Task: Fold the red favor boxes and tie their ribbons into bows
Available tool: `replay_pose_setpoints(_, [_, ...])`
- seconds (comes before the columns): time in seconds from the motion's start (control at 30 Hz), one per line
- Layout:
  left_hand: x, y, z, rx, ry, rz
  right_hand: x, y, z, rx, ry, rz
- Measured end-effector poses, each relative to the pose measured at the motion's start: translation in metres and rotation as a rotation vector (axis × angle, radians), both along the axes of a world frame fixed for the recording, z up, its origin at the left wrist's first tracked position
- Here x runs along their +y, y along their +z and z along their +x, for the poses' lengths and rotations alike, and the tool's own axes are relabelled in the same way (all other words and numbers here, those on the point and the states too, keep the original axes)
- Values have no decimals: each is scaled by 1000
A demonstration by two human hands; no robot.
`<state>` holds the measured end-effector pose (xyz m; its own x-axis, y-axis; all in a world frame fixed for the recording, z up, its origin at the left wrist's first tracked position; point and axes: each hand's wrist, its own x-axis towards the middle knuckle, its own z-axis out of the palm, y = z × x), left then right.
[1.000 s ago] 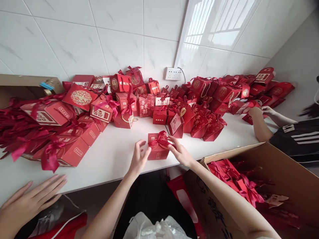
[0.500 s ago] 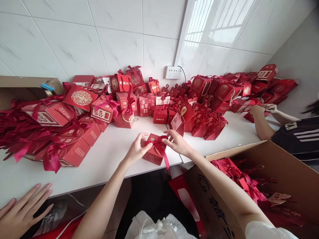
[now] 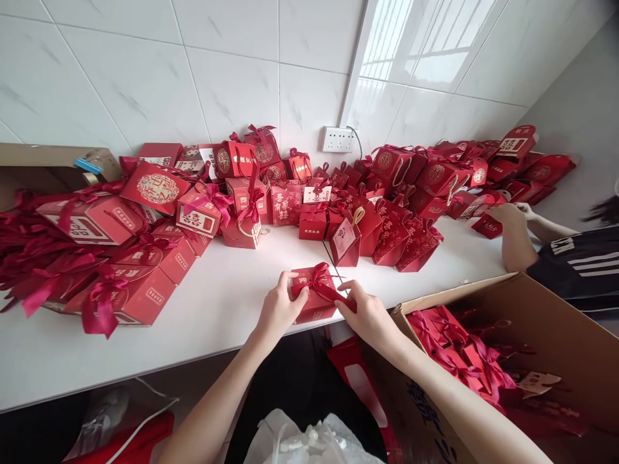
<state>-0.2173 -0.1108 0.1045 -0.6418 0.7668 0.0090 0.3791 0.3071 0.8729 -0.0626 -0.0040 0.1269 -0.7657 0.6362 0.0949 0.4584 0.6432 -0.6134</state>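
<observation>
A small red gift box (image 3: 316,312) with a red ribbon bow (image 3: 320,280) on its top sits at the table's front edge, right before me. My left hand (image 3: 283,307) grips the box's left side, its thumb pressed at the ribbon. From the right, my right hand (image 3: 366,314) pinches a ribbon tail beside the box. Behind these hands stand a red box with a gold loop (image 3: 347,236) and a small ribboned red box (image 3: 312,225).
Piled red gift boxes (image 3: 135,293) fill the table's left; more (image 3: 420,180) line the wall. A cardboard carton (image 3: 556,322) holding red boxes stands at right. Past it, another person's hands (image 3: 512,219) work at a red box. A white plastic bag (image 3: 309,444) is below me.
The gift box has shifted slightly right and turned. My right hand has moved right and down, drawing the ribbon tail sideways. Another person's hand at the lower left has left the view.
</observation>
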Motion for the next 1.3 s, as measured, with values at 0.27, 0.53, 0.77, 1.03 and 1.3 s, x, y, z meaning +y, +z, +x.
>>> replay_pose_setpoints(0.27, [3, -4, 1, -151, 20, 49, -48, -2, -26, 200, 265, -369])
replay_pose_setpoints(0.53, [4, 2, -18, 56, 27, 116, -62, -24, -41, 421, 114, -876])
replay_pose_setpoints(0.77, [18, 6, -15, 379, -292, 200, -36, -20, 19, 221, 201, -290])
replay_pose_setpoints(1.03, [14, 0, -26, 298, -376, 204, 37, -31, 3, 207, -12, 58])
replay_pose_setpoints(1.3, [16, 6, -24, 197, -343, 157, 11, -26, 0, 180, 70, 649])
